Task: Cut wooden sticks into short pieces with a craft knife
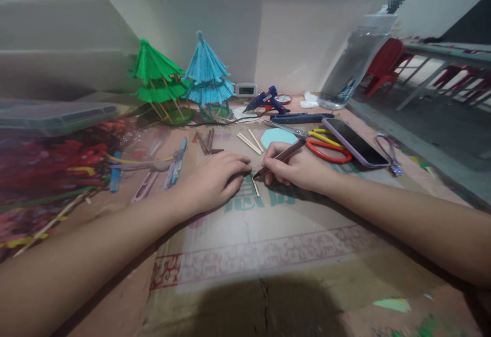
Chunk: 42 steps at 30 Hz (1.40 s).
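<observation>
My right hand (293, 165) is closed around a brown marker pen (286, 156), its tip touching a short thin wooden stick (255, 184) on the mat. With fingertips and thumb pressed together, my left hand (220, 176) pins the upper end of that stick. Beyond my hands lie several pale bare sticks (249, 143), and brown-coloured sticks (207, 141) rest just past my left hand. A pale blue octagonal piece (278, 137) sits behind my right hand. Part of the stick is hidden under my left fingers.
Green (161, 84) and blue (209, 79) pavilion models stand at the back, beside a glue gun (266, 100). Red-handled scissors (330, 152) and a phone (355, 142) lie right. A large bottle (351, 66) stands behind. Pens (176, 163) and a colourful bag (57, 173) are left.
</observation>
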Available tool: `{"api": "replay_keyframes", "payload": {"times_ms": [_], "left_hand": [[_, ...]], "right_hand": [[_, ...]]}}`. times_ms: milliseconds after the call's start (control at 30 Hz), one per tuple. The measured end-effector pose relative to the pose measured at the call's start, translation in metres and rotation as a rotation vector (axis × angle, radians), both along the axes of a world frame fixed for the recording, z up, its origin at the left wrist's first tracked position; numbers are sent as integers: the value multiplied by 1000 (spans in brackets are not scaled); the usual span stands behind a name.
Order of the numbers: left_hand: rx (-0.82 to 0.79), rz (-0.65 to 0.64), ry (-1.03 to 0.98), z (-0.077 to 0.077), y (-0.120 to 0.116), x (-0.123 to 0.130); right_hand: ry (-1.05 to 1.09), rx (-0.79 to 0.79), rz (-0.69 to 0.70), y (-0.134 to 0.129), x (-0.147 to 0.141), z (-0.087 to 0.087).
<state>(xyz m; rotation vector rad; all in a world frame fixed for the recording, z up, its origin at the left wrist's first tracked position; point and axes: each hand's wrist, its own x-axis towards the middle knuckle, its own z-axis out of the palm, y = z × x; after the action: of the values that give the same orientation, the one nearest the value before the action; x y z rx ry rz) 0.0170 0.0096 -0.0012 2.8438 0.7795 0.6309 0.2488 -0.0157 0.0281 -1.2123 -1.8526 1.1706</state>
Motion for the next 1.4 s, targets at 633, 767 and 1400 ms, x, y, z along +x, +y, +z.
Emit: {"api": "replay_keyframes", "payload": {"times_ms": [633,767,1400], "left_hand": [[12,-8,-28,-2,0,-1],[16,-6,-26,-3,0,-1],[31,-9,-23,-3,0,-1]], "right_hand": [[-11,-53,70,0,3,1],[5,-77,97,-1,3,1],[-13,-39,57,-1,3,1]]}}
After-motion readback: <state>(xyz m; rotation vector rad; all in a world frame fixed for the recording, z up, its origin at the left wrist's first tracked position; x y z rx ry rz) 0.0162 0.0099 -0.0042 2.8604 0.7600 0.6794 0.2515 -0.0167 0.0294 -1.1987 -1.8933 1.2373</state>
